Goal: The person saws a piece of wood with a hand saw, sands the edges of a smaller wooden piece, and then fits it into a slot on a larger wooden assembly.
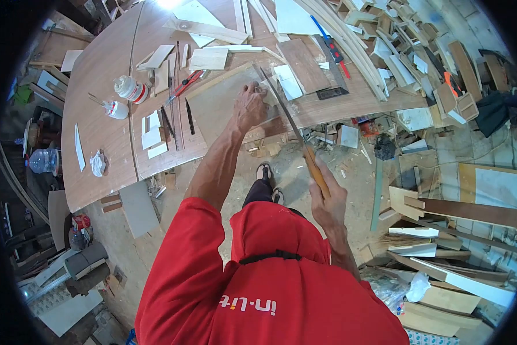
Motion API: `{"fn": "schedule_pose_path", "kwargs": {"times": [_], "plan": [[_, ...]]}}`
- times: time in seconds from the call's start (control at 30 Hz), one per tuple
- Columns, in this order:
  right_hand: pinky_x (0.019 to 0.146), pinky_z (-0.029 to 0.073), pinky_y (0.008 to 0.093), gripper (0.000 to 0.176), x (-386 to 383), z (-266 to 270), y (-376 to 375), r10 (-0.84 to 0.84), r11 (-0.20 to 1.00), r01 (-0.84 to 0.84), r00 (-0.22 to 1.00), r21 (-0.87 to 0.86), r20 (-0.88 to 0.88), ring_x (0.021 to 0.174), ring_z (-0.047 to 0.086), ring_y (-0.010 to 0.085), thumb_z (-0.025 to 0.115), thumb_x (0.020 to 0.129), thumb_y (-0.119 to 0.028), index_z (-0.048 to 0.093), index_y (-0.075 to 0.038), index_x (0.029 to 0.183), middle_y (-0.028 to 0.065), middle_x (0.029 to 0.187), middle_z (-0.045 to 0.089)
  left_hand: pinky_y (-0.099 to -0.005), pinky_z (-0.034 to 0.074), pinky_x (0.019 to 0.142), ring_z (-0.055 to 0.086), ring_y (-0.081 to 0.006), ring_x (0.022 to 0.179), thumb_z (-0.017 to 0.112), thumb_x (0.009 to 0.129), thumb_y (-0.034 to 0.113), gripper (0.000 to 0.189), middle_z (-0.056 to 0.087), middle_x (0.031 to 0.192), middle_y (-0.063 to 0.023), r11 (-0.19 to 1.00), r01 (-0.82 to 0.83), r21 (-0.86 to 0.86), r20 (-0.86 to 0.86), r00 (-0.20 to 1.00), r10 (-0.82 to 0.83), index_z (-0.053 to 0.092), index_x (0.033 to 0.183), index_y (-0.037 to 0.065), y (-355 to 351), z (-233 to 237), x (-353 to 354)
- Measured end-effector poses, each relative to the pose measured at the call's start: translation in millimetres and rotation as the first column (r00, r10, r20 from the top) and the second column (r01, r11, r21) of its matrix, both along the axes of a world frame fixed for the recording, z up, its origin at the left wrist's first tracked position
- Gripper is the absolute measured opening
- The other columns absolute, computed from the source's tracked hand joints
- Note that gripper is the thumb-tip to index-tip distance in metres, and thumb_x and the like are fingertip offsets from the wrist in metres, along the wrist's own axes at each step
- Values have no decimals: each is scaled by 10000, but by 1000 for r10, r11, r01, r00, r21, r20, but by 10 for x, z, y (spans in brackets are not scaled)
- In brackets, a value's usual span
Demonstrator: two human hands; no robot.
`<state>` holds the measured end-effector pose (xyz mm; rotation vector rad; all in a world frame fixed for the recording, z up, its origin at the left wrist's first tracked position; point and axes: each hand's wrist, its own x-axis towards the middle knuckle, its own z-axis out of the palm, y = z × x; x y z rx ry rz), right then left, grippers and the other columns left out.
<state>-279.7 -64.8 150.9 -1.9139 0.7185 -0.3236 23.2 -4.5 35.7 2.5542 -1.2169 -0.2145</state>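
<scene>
Centre of frame: a long, narrow, dark metal tool with a tan wooden handle (297, 131) is gripped at its handle by the right hand (329, 201). At upper centre, a flat, pale-tan board (215, 112) is touched by the left hand (250, 106); whether anything is pinched cannot be told. That hand could be scraped if the tool skids; the board could be shifted by uneven pressure.

The surface (100, 172) looks like smooth brown wood, glossy where light glares at its far edge. By its near edge, the thin wooden panel (215, 106) appears flat and matt. The hand tool (294, 126) joins a dark metal blade to a smooth wooden handle (317, 172). Toward the surface's left edge, the glue bottle (133, 91) is white plastic; the red sweatshirt (281, 287) is soft, matt cloth.
</scene>
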Motion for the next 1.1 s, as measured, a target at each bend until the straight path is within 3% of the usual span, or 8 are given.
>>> {"fn": "schedule_pose_path", "kwargs": {"times": [0.03,0.43,0.47,0.53,0.83,0.97,1.03,1.1], "plan": [[712,500,262,481,34,5,-7,9,999,-6,997,34,-70,806,615,134,568,863,-41,509,-34,1340,169,1092,666,-427,400,1001,449,-341,1195,682,756,217,511,530,1269,-161,1000,0,0,2,1000,0,601,1245,91,-3,36,-26],[779,486,260,462,20,-84,-19,-3,999,5,999,48,-44,903,621,152,554,870,-48,506,2,1327,178,1164,640,-460,459,869,503,-382,1055,656,714,190,384,538,1123,-192,993,7,-114,97,995,4,643,1073,55,12,-87,17],[779,486,260,462,-42,-92,-3,-1,999,3,999,48,-45,903,621,152,554,870,-48,506,2,1327,178,1164,640,-459,461,874,502,-382,1057,656,713,187,382,536,1116,-190,990,37,-133,118,993,-22,645,1072,56,15,-190,46],[540,441,258,478,-189,-113,44,-21,999,18,995,30,101,578,495,83,553,860,-80,511,-21,1332,62,690,577,-458,462,878,500,-382,1059,657,711,185,380,533,1108,-188,986,59,-156,139,990,-38,646,1070,58,15,-86,21],[553,450,254,480,-219,-135,44,-5,1000,4,997,11,76,585,493,75,559,863,-80,511,-30,1337,65,716,599,-442,457,910,488,-369,1086,652,735,193,379,531,1128,-181,994,43,-103,111,993,-31,645,1091,63,-18,-66,25],[541,446,256,477,-133,-206,49,-26,1000,27,998,-10,55,575,490,73,556,861,-76,515,-31,1334,64,703,590,-464,433,968,436,-380,1191,651,756,193,483,486,1303,-175,999,-20,33,-16,1000,21,611,1221,69,-13,107,-39],[675,479,256,454,3,-252,6,-24,998,25,1000,60,-20,742,572,104,570,879,-83,511,17,1318,114,957,665,-468,446,954,438,-379,1192,647,759,191,483,487,1295,-166,999,-12,47,18,1000,11,609,1226,76,-8,80,-45],[674,477,253,455,-159,-132,61,-20,997,23,999,78,-42,738,568,104,571,876,-80,511,20,1316,112,953,664,-470,464,935,447,-380,1183,642,759,180,483,488,1283,-157,1000,-20,11,-1,1000,20,605,1231,86,-1,85,-41]]}}
